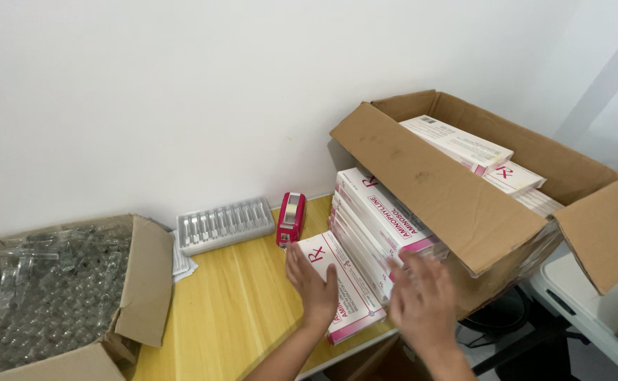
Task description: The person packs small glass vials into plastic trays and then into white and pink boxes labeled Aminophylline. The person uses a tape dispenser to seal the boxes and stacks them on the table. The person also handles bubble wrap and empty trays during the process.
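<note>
Both hands [365, 293] open, flat: left on glossy white carton [339, 286], right blurred nr stacked cartons [379, 215].

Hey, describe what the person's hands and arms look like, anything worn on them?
Both are bare. The left hand and the right hand wear no gloves, and no rings, watch or bracelet show. The forearms are uncovered to the bottom edge of the picture, with no sleeves visible. The right hand is slightly blurred.
</note>
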